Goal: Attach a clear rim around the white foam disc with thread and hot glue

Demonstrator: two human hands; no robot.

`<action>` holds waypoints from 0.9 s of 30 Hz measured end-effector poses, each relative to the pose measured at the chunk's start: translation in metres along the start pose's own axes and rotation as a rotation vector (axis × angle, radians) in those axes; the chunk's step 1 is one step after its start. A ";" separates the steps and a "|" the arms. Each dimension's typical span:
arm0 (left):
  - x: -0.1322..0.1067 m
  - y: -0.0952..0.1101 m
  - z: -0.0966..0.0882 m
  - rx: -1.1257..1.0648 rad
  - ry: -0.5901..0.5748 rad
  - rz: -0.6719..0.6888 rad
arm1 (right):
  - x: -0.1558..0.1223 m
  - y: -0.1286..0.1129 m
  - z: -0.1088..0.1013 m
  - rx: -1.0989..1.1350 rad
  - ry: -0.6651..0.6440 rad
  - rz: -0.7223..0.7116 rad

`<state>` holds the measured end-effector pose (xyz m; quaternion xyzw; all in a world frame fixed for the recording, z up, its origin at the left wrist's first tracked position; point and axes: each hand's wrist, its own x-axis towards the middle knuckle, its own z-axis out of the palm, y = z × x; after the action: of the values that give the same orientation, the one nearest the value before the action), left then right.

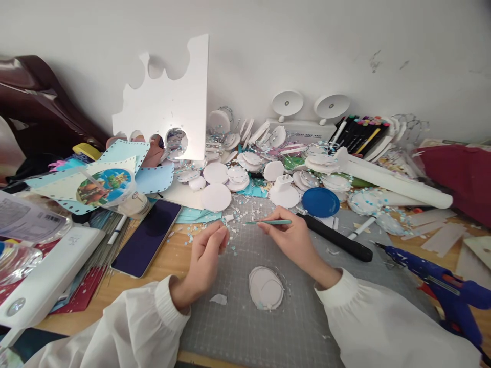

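My right hand (290, 236) is closed around a thin teal craft tool (268, 222) that points left over the grey cutting mat (245, 306). My left hand (207, 255) hovers just left of the tool's tip, fingers curled in a pinch; what they pinch is too small to make out. A white foam disc (265, 288) lies flat on the mat between my wrists. Small white scraps (218, 299) are scattered over the mat.
A dark phone (148, 236) lies left of the mat. Behind are stacks of white foam discs (216, 197), a blue lid (320, 202), a cut white foam board (169, 102) and markers (356, 134). A black-handled tool (337, 237) and blue glue gun (441, 283) lie to the right.
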<state>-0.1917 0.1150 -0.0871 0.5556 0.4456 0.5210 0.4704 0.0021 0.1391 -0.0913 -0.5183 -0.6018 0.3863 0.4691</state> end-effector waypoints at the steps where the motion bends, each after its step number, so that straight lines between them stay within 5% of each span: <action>1: 0.000 0.000 0.000 0.002 -0.004 -0.001 | -0.002 -0.003 -0.005 0.011 0.013 0.005; 6: -0.003 0.005 0.000 0.031 -0.065 -0.027 | -0.031 -0.012 -0.032 0.306 0.057 0.179; 12: -0.008 0.011 0.005 0.094 -0.354 -0.042 | -0.066 -0.006 -0.034 0.783 -0.014 0.522; 19: -0.011 0.012 0.005 0.102 -0.501 0.038 | -0.070 -0.011 -0.032 0.857 -0.062 0.543; 27: -0.012 0.009 0.007 0.134 -0.466 0.137 | -0.071 -0.014 -0.031 0.866 -0.074 0.520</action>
<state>-0.1850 0.1015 -0.0797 0.7197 0.3199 0.3786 0.4861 0.0303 0.0657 -0.0812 -0.3948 -0.2537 0.7226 0.5076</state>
